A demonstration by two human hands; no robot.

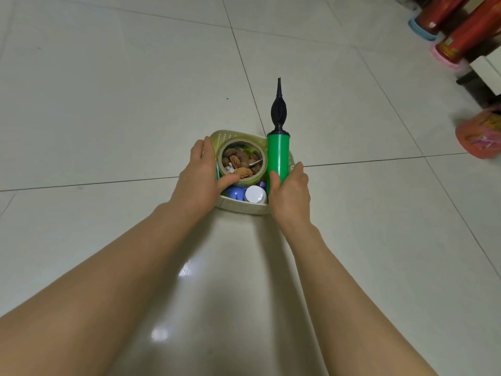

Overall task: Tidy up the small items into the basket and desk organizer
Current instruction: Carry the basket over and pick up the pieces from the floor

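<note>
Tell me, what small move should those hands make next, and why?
Probably lift the basket straight up, kept level. The left hand and right hand already clasp its two sides, and the green pump sticks out over the far rim and could slip.

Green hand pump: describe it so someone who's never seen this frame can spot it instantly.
On the pale tiled floor sits a light green basket, held between the left hand and right hand. Along its right side lies the green hand pump, its black bulb and nozzle jutting beyond the far rim. It is the only long item; its neighbours, a tape roll and a white-capped jar, are round and low.
</note>
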